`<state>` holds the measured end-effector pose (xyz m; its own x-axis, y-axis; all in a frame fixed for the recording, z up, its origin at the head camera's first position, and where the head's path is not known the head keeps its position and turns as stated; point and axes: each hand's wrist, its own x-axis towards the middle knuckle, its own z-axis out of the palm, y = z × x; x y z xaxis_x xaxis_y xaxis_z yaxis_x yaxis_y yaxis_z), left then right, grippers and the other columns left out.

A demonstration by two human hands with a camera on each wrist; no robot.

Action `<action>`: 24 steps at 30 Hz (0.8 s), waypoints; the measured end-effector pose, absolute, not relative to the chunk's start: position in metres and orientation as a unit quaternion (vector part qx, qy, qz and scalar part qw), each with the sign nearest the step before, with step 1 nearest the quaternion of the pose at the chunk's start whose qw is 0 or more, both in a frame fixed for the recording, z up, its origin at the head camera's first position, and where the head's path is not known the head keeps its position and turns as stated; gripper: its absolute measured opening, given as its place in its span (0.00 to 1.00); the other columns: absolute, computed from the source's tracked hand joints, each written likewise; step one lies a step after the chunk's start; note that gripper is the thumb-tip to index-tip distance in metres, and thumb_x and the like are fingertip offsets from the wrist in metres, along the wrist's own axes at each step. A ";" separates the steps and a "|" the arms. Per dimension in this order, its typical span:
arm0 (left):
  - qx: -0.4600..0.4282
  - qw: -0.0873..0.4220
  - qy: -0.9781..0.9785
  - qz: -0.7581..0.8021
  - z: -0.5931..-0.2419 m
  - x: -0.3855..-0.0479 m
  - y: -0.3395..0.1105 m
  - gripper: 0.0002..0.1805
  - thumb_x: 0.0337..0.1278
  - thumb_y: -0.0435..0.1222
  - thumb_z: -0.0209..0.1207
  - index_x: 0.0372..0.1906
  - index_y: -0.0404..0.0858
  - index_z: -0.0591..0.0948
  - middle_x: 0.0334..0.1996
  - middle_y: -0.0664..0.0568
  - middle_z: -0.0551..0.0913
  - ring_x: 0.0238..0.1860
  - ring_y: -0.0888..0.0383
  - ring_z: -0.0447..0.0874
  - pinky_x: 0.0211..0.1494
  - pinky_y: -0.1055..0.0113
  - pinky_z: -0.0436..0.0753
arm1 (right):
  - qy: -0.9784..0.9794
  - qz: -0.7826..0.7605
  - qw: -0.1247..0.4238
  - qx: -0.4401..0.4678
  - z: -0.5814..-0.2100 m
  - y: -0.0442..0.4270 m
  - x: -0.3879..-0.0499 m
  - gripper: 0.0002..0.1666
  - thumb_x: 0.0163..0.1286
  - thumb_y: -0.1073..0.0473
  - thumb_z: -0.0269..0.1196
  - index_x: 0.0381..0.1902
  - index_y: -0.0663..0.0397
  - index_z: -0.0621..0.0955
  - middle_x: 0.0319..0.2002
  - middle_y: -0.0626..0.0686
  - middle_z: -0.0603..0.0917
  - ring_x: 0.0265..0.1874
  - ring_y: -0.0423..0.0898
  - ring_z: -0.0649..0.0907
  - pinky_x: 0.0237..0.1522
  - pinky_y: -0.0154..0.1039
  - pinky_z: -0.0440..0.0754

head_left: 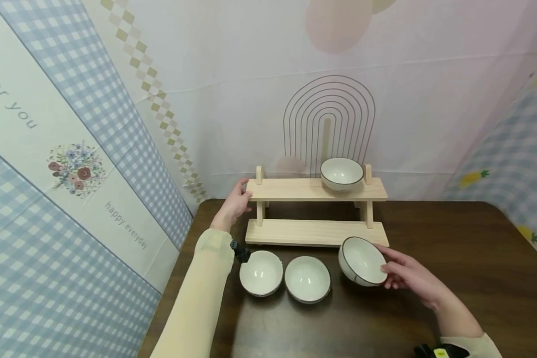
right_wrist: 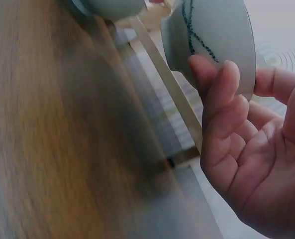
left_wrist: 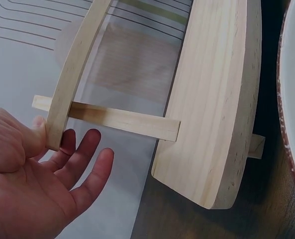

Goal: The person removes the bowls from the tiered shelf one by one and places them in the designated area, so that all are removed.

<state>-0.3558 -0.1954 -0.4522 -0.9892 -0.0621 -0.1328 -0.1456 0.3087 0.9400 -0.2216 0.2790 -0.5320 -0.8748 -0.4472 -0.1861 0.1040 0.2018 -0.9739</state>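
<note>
My right hand (head_left: 407, 276) pinches the rim of a white bowl (head_left: 361, 261), tilted and held in front of the wooden rack's lower shelf (head_left: 315, 232); the right wrist view shows fingers under the bowl (right_wrist: 217, 40) and a dark pattern on its outside. At the rack's left end, my left hand (head_left: 236, 201) holds the end of the upper shelf (head_left: 295, 189). In the left wrist view the thumb and curled fingers of that hand (left_wrist: 52, 169) are round the shelf end (left_wrist: 60, 119). Another bowl (head_left: 341, 174) stands on the upper shelf's right part.
Two white bowls, one at the left (head_left: 261, 273) and one in the middle (head_left: 307, 279), stand side by side on the dark table (head_left: 456, 233) in front of the rack. A patterned cloth (head_left: 232, 99) hangs behind, with blue checks at the left and right.
</note>
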 end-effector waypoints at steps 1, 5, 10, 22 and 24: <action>-0.066 0.035 0.808 0.584 -0.452 -0.356 -0.195 0.32 0.87 0.31 0.45 0.86 0.44 0.56 0.71 0.33 0.68 0.70 0.36 0.73 0.63 0.42 0.83 | 0.742 -0.621 0.223 -0.117 -0.533 0.283 -0.223 0.30 0.83 0.57 0.58 0.77 0.25 0.71 0.32 0.55 0.85 0.31 0.47 0.86 0.34 0.36 0.83; -0.072 0.032 0.808 0.583 -0.450 -0.357 -0.192 0.32 0.86 0.31 0.45 0.86 0.44 0.56 0.70 0.33 0.68 0.69 0.37 0.73 0.63 0.42 0.83 | 0.740 -0.618 0.237 -0.122 -0.536 0.292 -0.229 0.32 0.83 0.59 0.59 0.79 0.29 0.71 0.31 0.55 0.84 0.30 0.47 0.86 0.32 0.36 0.83; -0.074 0.022 0.815 0.575 -0.451 -0.358 -0.189 0.32 0.86 0.31 0.45 0.86 0.44 0.56 0.67 0.34 0.69 0.68 0.37 0.73 0.62 0.41 0.83 | 0.746 -0.595 0.267 -0.137 -0.539 0.296 -0.235 0.40 0.83 0.59 0.59 0.85 0.62 0.59 0.29 0.57 0.85 0.29 0.49 0.86 0.31 0.37 0.84; -0.085 0.011 0.800 0.594 -0.456 -0.360 -0.182 0.32 0.86 0.30 0.44 0.86 0.44 0.55 0.71 0.32 0.68 0.70 0.36 0.73 0.61 0.42 0.84 | 0.744 -0.575 0.291 -0.177 -0.552 0.296 -0.246 0.40 0.81 0.61 0.60 0.84 0.61 0.59 0.31 0.60 0.85 0.30 0.52 0.87 0.30 0.41 0.86; -0.086 0.010 0.799 0.596 -0.455 -0.361 -0.181 0.32 0.86 0.30 0.44 0.86 0.44 0.55 0.72 0.32 0.68 0.70 0.36 0.73 0.61 0.41 0.84 | 0.743 -0.573 0.291 -0.187 -0.554 0.296 -0.248 0.40 0.81 0.61 0.60 0.84 0.62 0.59 0.32 0.60 0.85 0.30 0.52 0.87 0.30 0.41 0.86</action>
<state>-0.3606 -0.1809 -0.4548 -0.9852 -0.1248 -0.1178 -0.1485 0.2758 0.9497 -0.2479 0.2963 -0.5535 -0.7606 -0.6118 -0.2173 0.0549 0.2729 -0.9605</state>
